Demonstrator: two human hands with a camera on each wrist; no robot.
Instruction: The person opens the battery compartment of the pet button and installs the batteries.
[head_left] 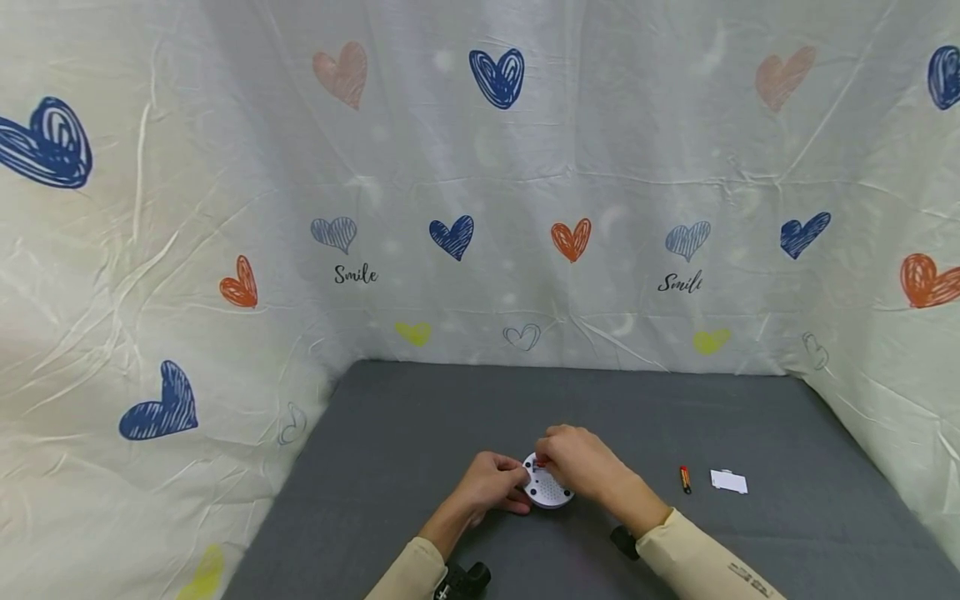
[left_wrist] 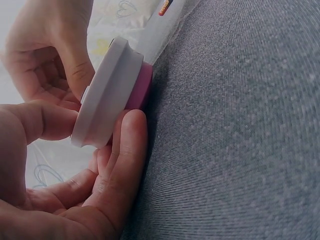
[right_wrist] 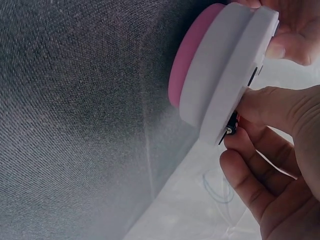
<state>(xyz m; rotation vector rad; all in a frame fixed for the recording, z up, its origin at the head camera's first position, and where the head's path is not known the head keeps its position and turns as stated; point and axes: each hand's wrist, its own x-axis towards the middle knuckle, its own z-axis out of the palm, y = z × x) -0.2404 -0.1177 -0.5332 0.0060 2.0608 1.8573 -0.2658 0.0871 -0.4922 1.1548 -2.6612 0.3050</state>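
Observation:
A round white device (head_left: 551, 495) with small black feet and a perforated patch lies on the grey table, its white back up. Its pink underside (right_wrist: 192, 55) faces the cloth in both wrist views. My left hand (head_left: 492, 482) pinches the device's rim between thumb and fingers from the left. Over the far part of its back, my right hand (head_left: 587, 462) pinches a small battery (right_wrist: 232, 123) against it. Fingers cover most of that battery; a dark end with metal shows in the right wrist view.
To the right on the table (head_left: 420, 408) lie a loose red-and-black battery (head_left: 685, 479) and, beside it, a thin white battery cover (head_left: 728, 481). A white curtain (head_left: 510, 167) printed with hearts hangs behind the table and at both sides.

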